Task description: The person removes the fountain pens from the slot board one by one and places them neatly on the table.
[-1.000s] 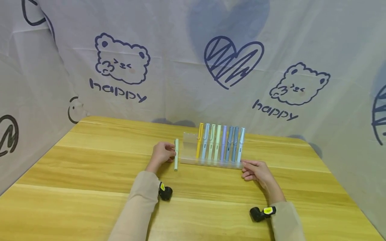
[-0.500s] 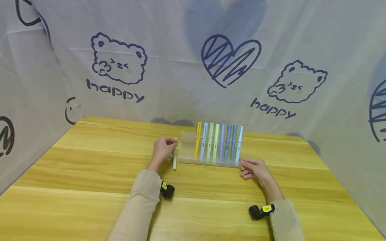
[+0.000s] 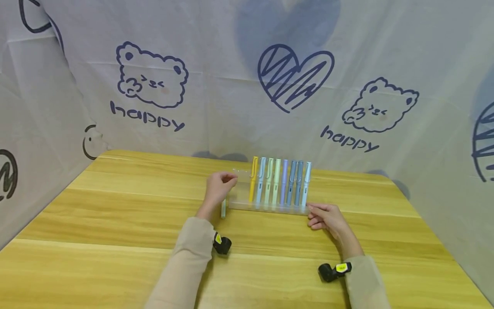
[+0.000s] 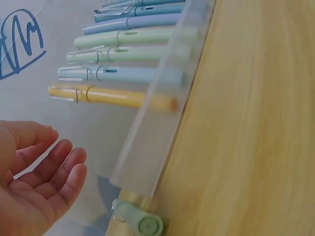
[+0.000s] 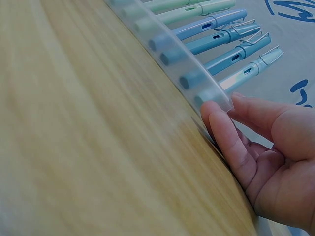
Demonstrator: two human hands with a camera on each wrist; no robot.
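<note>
Left hand (image 3: 220, 189), fingers (image 4: 71, 184) loosely curved, right hand (image 3: 328, 219), fingers pinching

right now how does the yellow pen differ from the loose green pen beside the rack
The yellow pen sits in the rack; the loose pen is outside it, on the table. The yellow pen is propped up, while the loose pen lies flat. The yellow pen is bright yellow, the loose pen pale green. Both are slim.

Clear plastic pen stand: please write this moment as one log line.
left hand: holds nothing | right hand: pinches right end of stand | pale green pen: on wood-grain table, left of stand
</note>
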